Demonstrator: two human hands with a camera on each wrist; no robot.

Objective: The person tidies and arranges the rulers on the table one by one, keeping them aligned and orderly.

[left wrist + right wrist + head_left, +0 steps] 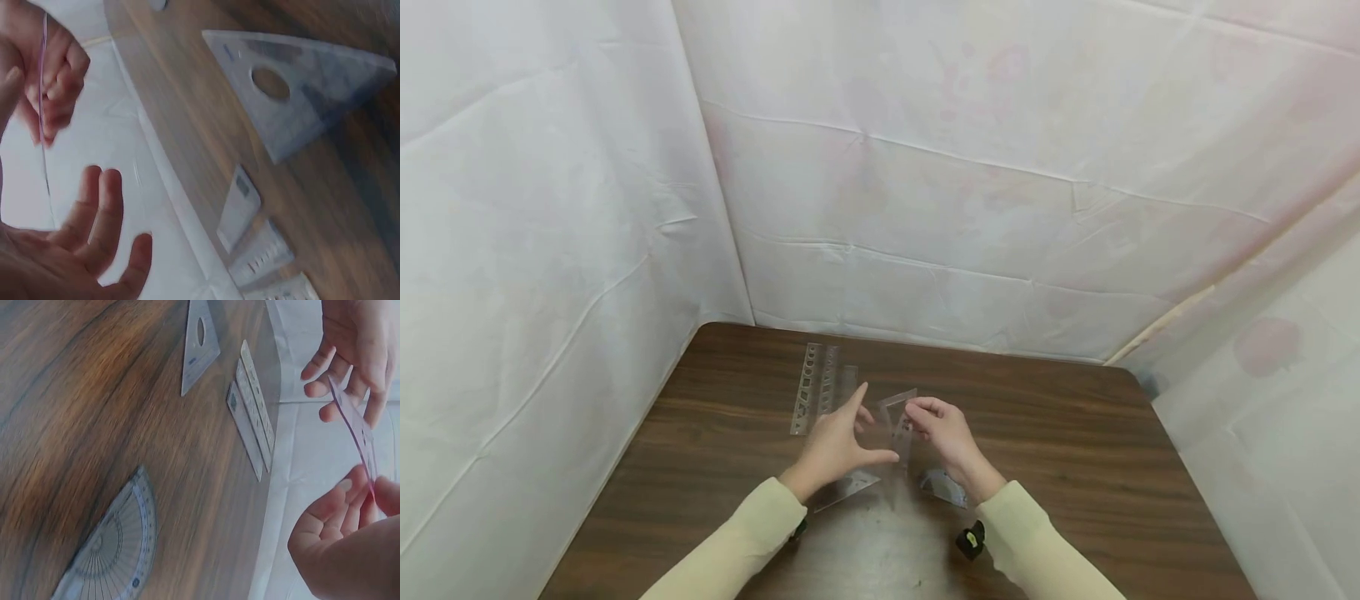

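No lettering or numbers can be read.

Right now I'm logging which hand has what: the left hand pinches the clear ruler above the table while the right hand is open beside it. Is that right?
The hands are swapped. The right hand pinches the clear ruler above the table, and the left hand is open beside it, fingers spread. The right wrist view shows it best.

Under my hands the table [1075,433] is crowded: a set square [848,487] lies below my left hand [835,446], a protractor [945,487] below my right hand [943,433], and three straight rulers [820,387] lie side by side just beyond. To my right the wood is bare out to the edge. White sheeting [550,292] walls off the left and far sides.
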